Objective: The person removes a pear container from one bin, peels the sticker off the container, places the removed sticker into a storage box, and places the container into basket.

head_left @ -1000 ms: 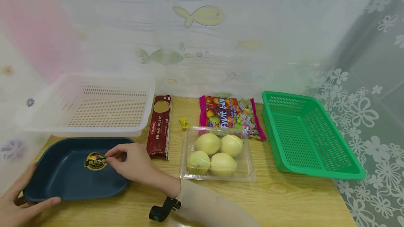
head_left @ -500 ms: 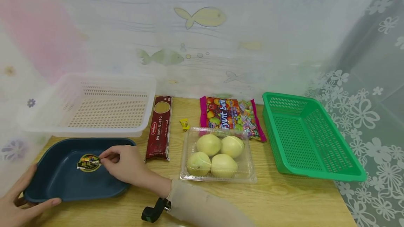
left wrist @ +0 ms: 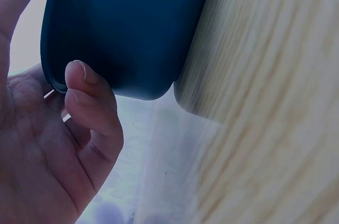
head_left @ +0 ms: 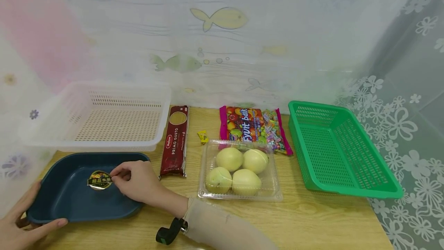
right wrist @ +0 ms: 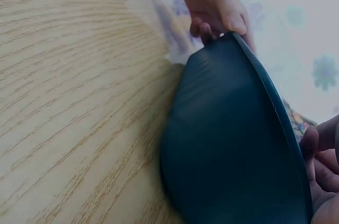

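A dark blue plastic basin (head_left: 83, 203) sits at the front left of the table. My left hand (head_left: 29, 219) grips its left end, and the left wrist view shows curled fingers (left wrist: 90, 97) at the basin's corner. Inside the basin's outline, a round black-and-gold label (head_left: 99, 180) is pinched at its right edge between the thumb and fingers of my right hand (head_left: 137, 180). Whether the label touches the basin's floor I cannot tell. In the right wrist view the basin's wall (right wrist: 228, 128) hides most of the label.
Behind the basin stands a white basket (head_left: 118, 144). To its right lie a red spaghetti pack (head_left: 174, 142) and a small yellow candy (head_left: 202, 136). Further right are a clear box (head_left: 272, 188) of pale round fruit, a candy bag (head_left: 243, 122) and a green basket (head_left: 347, 190).
My right hand has moved left over the basin with the label in its fingers. During the last half second the label has shifted slightly right and changed its tilt. The left hand has stayed put.
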A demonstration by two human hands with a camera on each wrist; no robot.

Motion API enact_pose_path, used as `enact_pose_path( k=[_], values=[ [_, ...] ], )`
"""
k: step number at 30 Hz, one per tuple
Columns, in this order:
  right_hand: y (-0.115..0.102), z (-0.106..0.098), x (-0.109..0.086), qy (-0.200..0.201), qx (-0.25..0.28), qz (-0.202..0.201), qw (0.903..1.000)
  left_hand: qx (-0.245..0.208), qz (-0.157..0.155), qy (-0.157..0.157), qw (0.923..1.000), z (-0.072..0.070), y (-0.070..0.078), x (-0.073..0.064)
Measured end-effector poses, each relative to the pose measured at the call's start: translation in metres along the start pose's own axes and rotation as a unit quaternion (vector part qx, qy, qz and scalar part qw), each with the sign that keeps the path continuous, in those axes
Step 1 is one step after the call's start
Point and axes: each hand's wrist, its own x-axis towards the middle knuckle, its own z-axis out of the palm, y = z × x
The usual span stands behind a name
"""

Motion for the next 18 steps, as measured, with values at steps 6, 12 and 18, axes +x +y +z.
enact_pose_path(
  k=[6,12,18],
  values=[
    [-0.0001,-0.0001,-0.0002,-0.002,-0.016,-0.005,0.9999,0.007,-0.002,-0.003,1.0000,-0.0005,-0.0024,0.0012],
    [-0.0004,0.0004,-0.0002,0.002,-0.025,-0.010,0.9996,0.010,0.002,-0.001,0.9999,-0.0005,-0.0028,0.0018],
    [-0.0006,0.0006,-0.0002,0.005,-0.036,-0.008,0.9993,0.014,0.000,-0.011,0.9998,-0.0019,-0.0038,0.0017]
  ],
)
